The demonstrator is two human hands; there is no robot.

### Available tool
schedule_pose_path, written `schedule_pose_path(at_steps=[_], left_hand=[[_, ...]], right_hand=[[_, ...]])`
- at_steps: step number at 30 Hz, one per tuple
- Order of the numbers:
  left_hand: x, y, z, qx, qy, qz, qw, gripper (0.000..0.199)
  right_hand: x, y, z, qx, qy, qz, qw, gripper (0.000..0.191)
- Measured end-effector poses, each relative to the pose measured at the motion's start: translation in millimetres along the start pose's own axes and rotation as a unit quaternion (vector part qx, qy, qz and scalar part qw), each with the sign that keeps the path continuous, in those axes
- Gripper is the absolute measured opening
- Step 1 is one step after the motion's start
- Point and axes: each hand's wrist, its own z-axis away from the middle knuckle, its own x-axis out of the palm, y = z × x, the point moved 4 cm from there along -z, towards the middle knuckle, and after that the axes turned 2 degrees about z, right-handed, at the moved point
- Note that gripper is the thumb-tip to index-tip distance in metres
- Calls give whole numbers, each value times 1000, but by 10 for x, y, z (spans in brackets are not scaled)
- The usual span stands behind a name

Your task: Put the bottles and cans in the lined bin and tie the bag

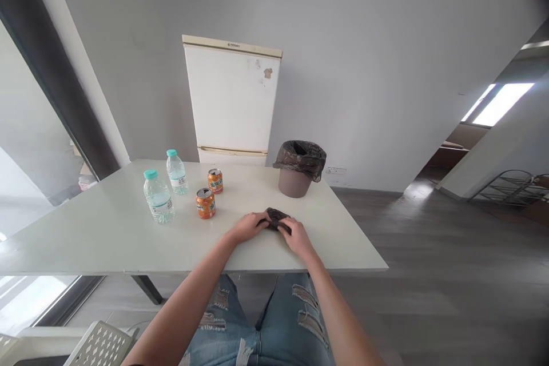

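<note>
Low over the table near its front edge, a crumpled black plastic bag [277, 216] is bunched between both hands. My left hand [249, 226] grips its left side, fingers closed on the plastic. On the other side, my right hand [295, 234] pinches the bag's right edge. Behind the hands, to the right, stands a brownish trash bin [295, 184] with a black liner [301, 157] folded over its rim. Two orange drink cans [206, 204] [215, 181] stand upright left of my left hand.
Farther left on the white table [107, 223] stand two clear bottles with teal caps [158, 200] [177, 174]. A white refrigerator [234, 97] is against the wall behind the table. A pale plastic chair [100, 346] is at the lower left.
</note>
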Motion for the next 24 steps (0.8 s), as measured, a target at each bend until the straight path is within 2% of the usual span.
schedule_pose_path(at_steps=[4,9,11,13,16,20,24], left_hand=[[9,-17,-50,-26,45,2,999,22],[52,55,-92,17,61,-11,998,29],[123,109,-92,60,34,-39,997,36],[235,125,-89,82,-20,-79,993,45],[387,51,-94,56,-90,-123,987,57],[457,-42,-107,35,-115,-145,982,61],[464,-67,-108,40,-123,-157,979,61]], right_hand=[[-23,46,24,20,20,-7,1000,30],[3,12,25,7,5,32,999,24],[35,-1,19,11,-3,58,998,29],[65,-12,18,18,-4,86,996,35],[142,-25,23,27,-42,129,990,52],[242,-15,31,45,-119,175,976,63],[270,6,29,64,-151,207,964,67]])
